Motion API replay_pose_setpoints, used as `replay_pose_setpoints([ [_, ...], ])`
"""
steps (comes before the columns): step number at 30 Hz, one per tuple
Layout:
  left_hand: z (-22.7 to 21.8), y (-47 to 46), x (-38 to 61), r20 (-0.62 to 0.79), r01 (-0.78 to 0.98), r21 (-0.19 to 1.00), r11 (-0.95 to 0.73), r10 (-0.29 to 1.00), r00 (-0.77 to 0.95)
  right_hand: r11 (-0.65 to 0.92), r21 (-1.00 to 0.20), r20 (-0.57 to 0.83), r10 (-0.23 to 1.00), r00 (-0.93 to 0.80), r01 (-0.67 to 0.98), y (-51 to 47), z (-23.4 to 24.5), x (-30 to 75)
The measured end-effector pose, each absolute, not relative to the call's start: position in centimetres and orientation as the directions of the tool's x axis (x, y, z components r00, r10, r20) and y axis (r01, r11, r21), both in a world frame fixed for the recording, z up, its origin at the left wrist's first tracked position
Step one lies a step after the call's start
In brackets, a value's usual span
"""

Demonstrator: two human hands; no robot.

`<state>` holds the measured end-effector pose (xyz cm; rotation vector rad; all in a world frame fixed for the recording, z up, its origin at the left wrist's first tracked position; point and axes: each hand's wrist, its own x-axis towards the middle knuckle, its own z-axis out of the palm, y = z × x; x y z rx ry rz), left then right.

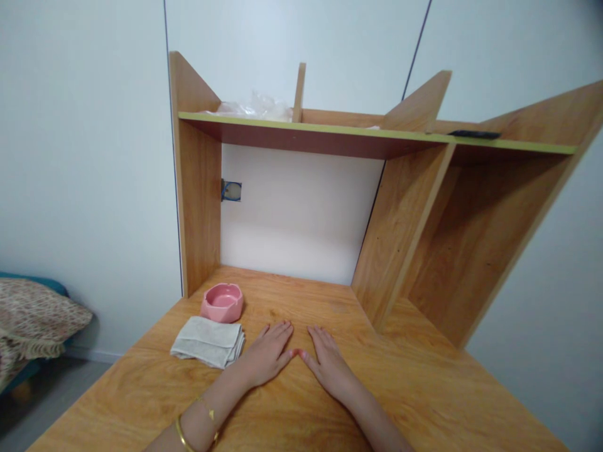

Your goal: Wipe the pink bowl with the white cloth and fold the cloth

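Observation:
My left hand (266, 356) lies flat, palm down, on the wooden desk (424, 389), fingers stretched out and holding nothing. My right hand (330, 364) lies flat beside it in the same way, and the two thumbs touch tip to tip. A folded grey-white cloth (208, 341) rests just left of my left hand, close to its fingers. Behind the cloth stands a small pink ashtray (222, 302). A gold bangle sits on my left wrist.
A wooden hutch with upright dividers (400, 238) rises at the back of the desk. Its upper shelf (330, 133) carries a clear plastic bag (257, 107) and a flat dark object (473, 134). A bed with a patterned blanket (32, 320) stands at the far left.

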<state>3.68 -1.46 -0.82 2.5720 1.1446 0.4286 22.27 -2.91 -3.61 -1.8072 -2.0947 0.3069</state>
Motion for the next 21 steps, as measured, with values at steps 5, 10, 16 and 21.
replay_pose_setpoints([
  [5, -1.01, -1.09, 3.5, 0.116, 0.732, 0.35, -0.584, 0.803, 0.585, 0.156, -0.363, 0.101, 0.987, -0.127, 0.919, -3.11, -3.23, 22.13],
  [10, -1.02, -1.13, 3.41, 0.052, 0.778, 0.308, -0.548, 0.826, 0.561, 0.147, -0.339, 0.093, 0.988, -0.123, 0.929, -3.34, -2.85, 21.98],
  [16, -0.83, -1.29, 3.45, 0.045, 0.789, 0.277, -0.549, 0.827, 0.56, 0.148, -0.349, 0.097, 0.988, -0.121, 0.925, -3.4, -2.91, 22.01],
  [21, -0.88, -1.24, 3.52, 0.037, 0.794, 0.268, -0.545, 0.83, 0.557, 0.152, -0.372, 0.107, 0.987, -0.12, 0.916, -3.29, -2.99, 22.05],
])
